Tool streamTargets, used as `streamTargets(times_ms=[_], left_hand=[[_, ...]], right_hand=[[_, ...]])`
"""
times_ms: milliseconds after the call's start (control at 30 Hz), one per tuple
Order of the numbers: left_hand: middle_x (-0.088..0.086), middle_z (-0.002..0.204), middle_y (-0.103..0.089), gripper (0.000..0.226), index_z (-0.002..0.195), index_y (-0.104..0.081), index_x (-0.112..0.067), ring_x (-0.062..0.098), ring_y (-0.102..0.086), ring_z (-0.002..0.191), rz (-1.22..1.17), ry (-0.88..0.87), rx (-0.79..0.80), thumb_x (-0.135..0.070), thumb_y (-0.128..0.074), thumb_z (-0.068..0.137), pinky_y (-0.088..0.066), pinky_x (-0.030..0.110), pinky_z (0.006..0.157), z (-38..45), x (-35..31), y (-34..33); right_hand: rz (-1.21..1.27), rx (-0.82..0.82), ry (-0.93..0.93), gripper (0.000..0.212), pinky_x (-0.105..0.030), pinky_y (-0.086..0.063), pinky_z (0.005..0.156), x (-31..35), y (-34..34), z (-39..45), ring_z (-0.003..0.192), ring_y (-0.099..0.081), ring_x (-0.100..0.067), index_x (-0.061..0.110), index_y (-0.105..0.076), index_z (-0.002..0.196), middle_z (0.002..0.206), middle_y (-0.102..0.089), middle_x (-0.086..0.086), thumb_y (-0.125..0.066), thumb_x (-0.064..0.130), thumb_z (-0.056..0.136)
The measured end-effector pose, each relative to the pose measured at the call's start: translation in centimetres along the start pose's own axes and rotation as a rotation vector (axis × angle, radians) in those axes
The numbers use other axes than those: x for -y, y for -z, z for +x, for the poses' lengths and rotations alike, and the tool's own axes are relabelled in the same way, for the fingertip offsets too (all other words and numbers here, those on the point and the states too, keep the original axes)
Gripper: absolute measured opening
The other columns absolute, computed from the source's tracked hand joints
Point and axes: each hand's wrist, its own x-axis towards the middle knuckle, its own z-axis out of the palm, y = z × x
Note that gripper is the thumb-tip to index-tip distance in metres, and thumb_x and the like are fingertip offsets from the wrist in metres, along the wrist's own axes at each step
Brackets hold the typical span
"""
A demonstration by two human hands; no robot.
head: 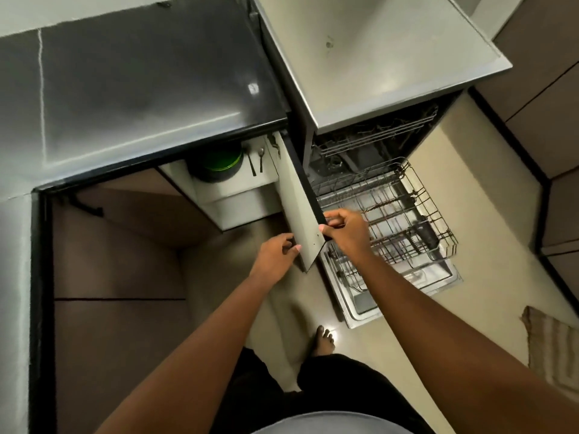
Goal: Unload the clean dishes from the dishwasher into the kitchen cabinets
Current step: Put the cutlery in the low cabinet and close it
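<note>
A: Both hands on the cabinet door (300,214). Right hand (346,228) clenched round its dark edge, left hand (277,256) pinching the pale inner face.

B: And the dishes?

A: Green plates (219,162) stacked inside the cabinet, two spoons (257,162) beside them. Lower rack (385,214) pulled out on the dishwasher door (404,286), looking bare.

B: Nearly finished, I'd say; upper rack (376,133) too dark to judge.
</note>
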Motion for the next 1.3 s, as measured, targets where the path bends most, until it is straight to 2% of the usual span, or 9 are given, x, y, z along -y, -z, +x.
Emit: streamTargets(times_ms=[167, 467, 667, 733, 867, 967, 1033, 1167, 1300], left_hand=[[0.006, 0.122, -0.068, 0.042, 0.133, -0.058, -0.013, 0.016, -0.064, 0.108, -0.024, 0.008, -0.053, -0.031, -0.060, 0.095, -0.042, 0.018, 0.090, -0.7, 2.0, 2.4], [-0.001, 0.123, -0.067, 0.045, 0.130, -0.061, -0.019, 0.014, -0.062, 0.113, 0.024, 0.049, -0.074, -0.043, -0.062, 0.091, -0.048, 0.034, 0.101, -1.4, 9.1, 9.1], [0.000, 0.104, -0.072, 0.031, 0.119, -0.070, -0.016, 0.014, -0.067, 0.095, 0.004, 0.136, -0.214, -0.034, -0.061, 0.094, -0.055, 0.036, 0.088, -0.4, 13.3, 13.5], [0.001, 0.094, -0.071, 0.030, 0.115, -0.070, -0.009, 0.018, -0.069, 0.090, -0.203, 0.206, -0.191, -0.029, -0.058, 0.097, -0.057, 0.042, 0.086, 0.7, 13.9, 15.1], [0.021, 0.109, -0.067, 0.028, 0.117, -0.059, 0.009, 0.032, -0.067, 0.104, -0.915, 0.532, -0.142, -0.011, -0.055, 0.098, -0.055, 0.040, 0.091, 4.2, 13.7, 18.0], [0.024, 0.114, -0.064, 0.028, 0.119, -0.057, 0.009, 0.033, -0.064, 0.109, -1.173, 0.695, -0.172, -0.008, -0.056, 0.097, -0.054, 0.040, 0.090, 6.2, 13.6, 20.1], [0.023, 0.108, -0.064, 0.023, 0.115, -0.056, 0.010, 0.033, -0.062, 0.113, -1.293, 0.731, -0.230, -0.004, -0.055, 0.097, -0.052, 0.044, 0.096, 7.1, 13.3, 21.2], [0.023, 0.109, -0.064, 0.028, 0.119, -0.055, 0.012, 0.031, -0.062, 0.113, -1.398, 0.695, -0.384, 0.005, -0.058, 0.092, -0.048, 0.042, 0.102, 7.2, 12.6, 21.8], [0.027, 0.120, -0.063, 0.015, 0.101, -0.060, 0.010, 0.031, -0.065, 0.110, -1.401, 0.655, -0.425, 0.000, -0.063, 0.091, -0.051, 0.041, 0.099, 7.9, 12.9, 22.0]], right_hand=[[0.080, 0.028, -0.067, 0.045, -0.030, -0.057, 0.081, 1.9, -4.6, -2.3, 0.084, -0.070, -0.015, 0.014, -0.072, 0.115, 0.089, -0.073, 0.002, -0.087, 0.023, 0.073], [0.398, 0.054, -0.378, 0.043, -0.046, -0.062, 0.077, 8.7, -14.9, -4.0, 0.089, -0.072, -0.027, 0.007, -0.071, 0.110, 0.099, -0.074, -0.011, -0.089, 0.012, 0.070], [0.513, -0.009, -0.437, 0.051, -0.040, -0.063, 0.071, 13.7, -21.1, -3.5, 0.075, -0.070, -0.021, -0.001, -0.068, 0.118, 0.099, -0.073, -0.013, -0.088, 0.008, 0.072], [0.592, -0.016, -0.496, 0.050, -0.032, -0.062, 0.065, 15.1, -22.5, -3.1, 0.069, -0.066, -0.017, -0.003, -0.067, 0.119, 0.099, -0.072, -0.014, -0.086, 0.004, 0.073], [0.616, -0.066, -0.563, 0.050, -0.042, -0.062, 0.079, 17.4, -25.0, -2.0, 0.080, -0.069, -0.023, -0.003, -0.068, 0.117, 0.106, -0.073, -0.017, -0.087, 0.004, 0.071], [0.595, -0.079, -0.576, 0.032, -0.043, -0.062, 0.079, 19.2, -26.0, -1.1, 0.077, -0.071, -0.026, -0.002, -0.071, 0.102, 0.085, -0.072, -0.012, -0.085, 0.002, 0.073], [0.604, -0.072, -0.599, 0.024, -0.043, -0.062, 0.079, 20.5, -26.6, -0.5, 0.080, -0.073, -0.029, -0.003, -0.071, 0.098, 0.077, -0.068, -0.008, -0.082, 0.000, 0.076], [0.765, -0.018, -0.694, 0.028, -0.035, -0.060, 0.080, 22.0, -27.9, 1.0, 0.094, -0.071, -0.033, -0.008, -0.068, 0.109, 0.105, -0.070, -0.019, -0.073, -0.008, 0.081], [0.813, -0.027, -0.721, 0.028, -0.036, -0.059, 0.080, 23.4, -29.1, 2.5, 0.087, -0.073, -0.030, -0.010, -0.067, 0.111, 0.085, -0.070, -0.014, -0.070, -0.008, 0.084]])
